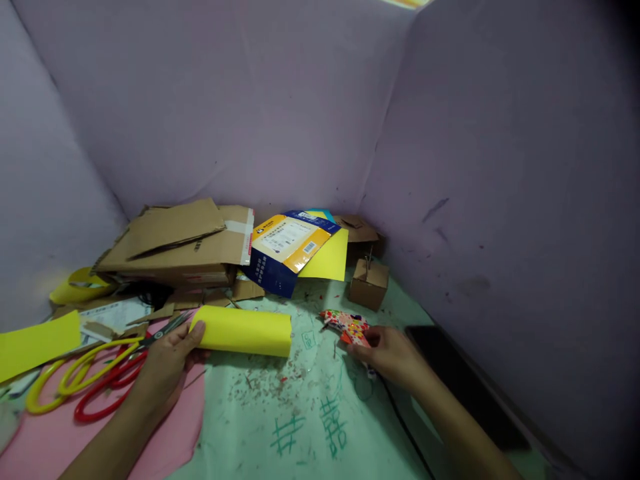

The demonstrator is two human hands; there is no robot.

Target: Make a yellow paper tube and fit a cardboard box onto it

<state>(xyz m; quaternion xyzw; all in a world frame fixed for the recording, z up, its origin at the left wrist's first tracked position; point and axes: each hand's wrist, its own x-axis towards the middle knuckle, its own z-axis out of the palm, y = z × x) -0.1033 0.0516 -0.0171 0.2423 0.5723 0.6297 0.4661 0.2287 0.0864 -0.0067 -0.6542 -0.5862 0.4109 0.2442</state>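
Note:
My left hand (173,353) grips the left end of a yellow paper tube (245,331), thumb on top, and the tube points to the right above the table. On the right, my right hand (387,353) is closed around the handle of a flower-patterned glue gun (346,323), its nozzle pointing left. A black cord (407,430) runs from the gun toward the front edge. Yellow-handled scissors (75,380) and red-handled scissors (107,400) lie beside my left hand, over pink paper (175,437).
Flattened cardboard boxes (170,243) and a blue-and-orange carton (290,243) are piled at the back. A small brown box (369,285) stands behind the glue gun. Along the right wall lies a dark flat panel (465,387). Scraps (265,387) litter the green tabletop (240,447).

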